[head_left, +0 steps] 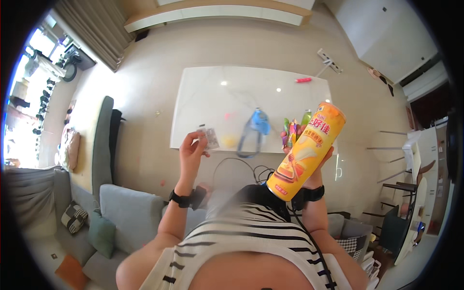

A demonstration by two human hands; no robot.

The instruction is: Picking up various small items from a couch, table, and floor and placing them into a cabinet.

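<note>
Up over the white bench (203, 92), one tall yellow snack can (306, 151) sits tilted in the right hand (316, 166), fingers wrapped round its lower half, top pointing to 1 o'clock. Left hand (191, 153), out at 9 o'clock from the can, pinches one small packet (209, 137). One blue scoop-like thing (256, 126) lies on the bench between them.

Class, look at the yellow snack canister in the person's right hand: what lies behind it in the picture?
Behind the yellow snack canister, the right hand wraps its far side. A few colourful packets stick out beside it above the white table. Most of the palm and the packets' lower ends are covered.
</note>
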